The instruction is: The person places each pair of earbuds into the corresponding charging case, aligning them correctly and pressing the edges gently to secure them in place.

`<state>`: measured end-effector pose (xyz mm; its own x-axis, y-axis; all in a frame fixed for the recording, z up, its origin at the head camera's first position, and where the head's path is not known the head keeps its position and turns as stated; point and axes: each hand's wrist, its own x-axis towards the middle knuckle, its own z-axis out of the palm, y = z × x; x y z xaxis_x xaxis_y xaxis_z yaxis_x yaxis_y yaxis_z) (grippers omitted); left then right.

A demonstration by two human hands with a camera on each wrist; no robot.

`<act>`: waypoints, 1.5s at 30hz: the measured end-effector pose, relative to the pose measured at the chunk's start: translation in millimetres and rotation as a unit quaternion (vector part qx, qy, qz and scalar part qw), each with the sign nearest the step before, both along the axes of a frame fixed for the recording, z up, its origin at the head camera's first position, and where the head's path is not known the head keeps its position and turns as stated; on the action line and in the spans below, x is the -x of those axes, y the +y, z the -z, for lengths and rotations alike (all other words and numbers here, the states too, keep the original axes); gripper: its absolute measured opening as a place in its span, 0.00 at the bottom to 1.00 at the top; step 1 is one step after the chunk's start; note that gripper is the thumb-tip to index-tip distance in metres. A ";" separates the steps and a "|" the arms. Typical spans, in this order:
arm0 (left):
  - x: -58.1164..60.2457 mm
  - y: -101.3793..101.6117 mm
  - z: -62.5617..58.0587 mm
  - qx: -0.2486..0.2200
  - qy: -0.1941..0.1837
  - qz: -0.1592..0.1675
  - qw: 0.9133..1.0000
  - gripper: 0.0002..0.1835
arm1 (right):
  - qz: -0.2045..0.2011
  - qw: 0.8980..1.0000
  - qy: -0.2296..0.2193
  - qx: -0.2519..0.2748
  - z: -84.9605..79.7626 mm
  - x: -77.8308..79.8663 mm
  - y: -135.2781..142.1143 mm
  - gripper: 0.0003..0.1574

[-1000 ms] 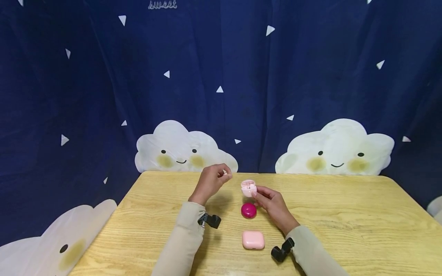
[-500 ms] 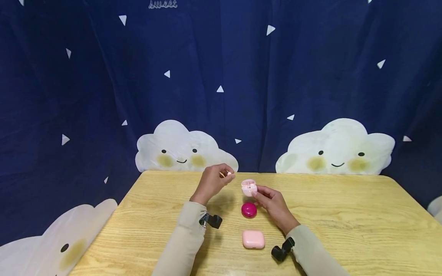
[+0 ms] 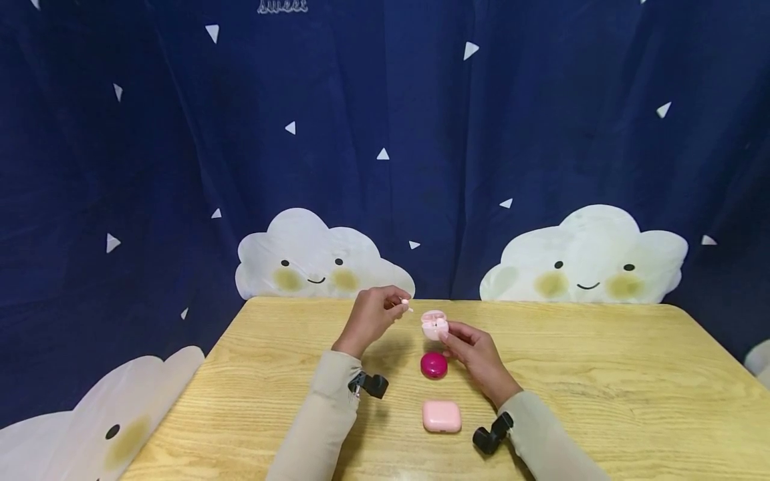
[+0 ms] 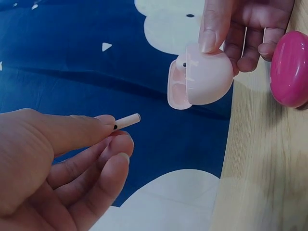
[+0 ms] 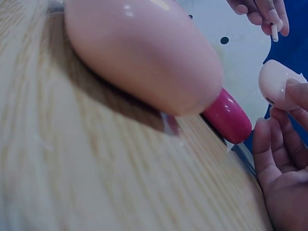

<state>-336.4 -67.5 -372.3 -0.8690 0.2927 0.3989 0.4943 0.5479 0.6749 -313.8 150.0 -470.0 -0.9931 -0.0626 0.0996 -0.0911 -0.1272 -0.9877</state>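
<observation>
My left hand [image 3: 369, 317] pinches a small pale pink earbud [image 4: 127, 121] between thumb and forefinger, its stem sticking out past the fingertips. A little to the right, my right hand [image 3: 477, 354] holds a round pale pink earbud case [image 3: 434, 327] above the table, thumb on one side. The lid of the case stands open, and another earbud [image 4: 181, 62] shows inside it. The case and the held earbud are apart. Below the case, a shiny magenta round case [image 3: 434, 365] lies closed on the table.
Nearer the front of the wooden table [image 3: 240, 394] lies a closed pink rectangular case [image 3: 442, 417], large and close in the right wrist view. Behind the table's far edge hangs a dark blue curtain [image 3: 421, 133] with white clouds.
My left hand has edged right toward the open case, and its fingers have shifted so more of the earbud shows. My right hand with the case has stayed nearly still.
</observation>
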 end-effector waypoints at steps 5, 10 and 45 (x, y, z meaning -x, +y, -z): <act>0.7 1.8 2.3 -0.005 -0.001 0.015 1.000 0.06 | 0.002 1.000 -0.001 -0.001 -1.4 -0.1 0.1 0.26; 0.2 3.9 2.3 0.035 0.036 -0.009 0.999 0.05 | 0.003 1.000 0.000 -0.007 -1.8 0.9 -0.1 0.26; -4.2 23.5 12.9 0.081 0.039 0.004 0.996 0.07 | -0.009 1.000 0.007 -0.025 0.5 0.1 1.3 0.25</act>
<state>-332.2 -44.0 -385.2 -0.8353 0.3647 0.4114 0.5455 0.6430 0.5375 -313.9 151.3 -470.5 -0.9904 -0.0853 0.1092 -0.1025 -0.0792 -0.9916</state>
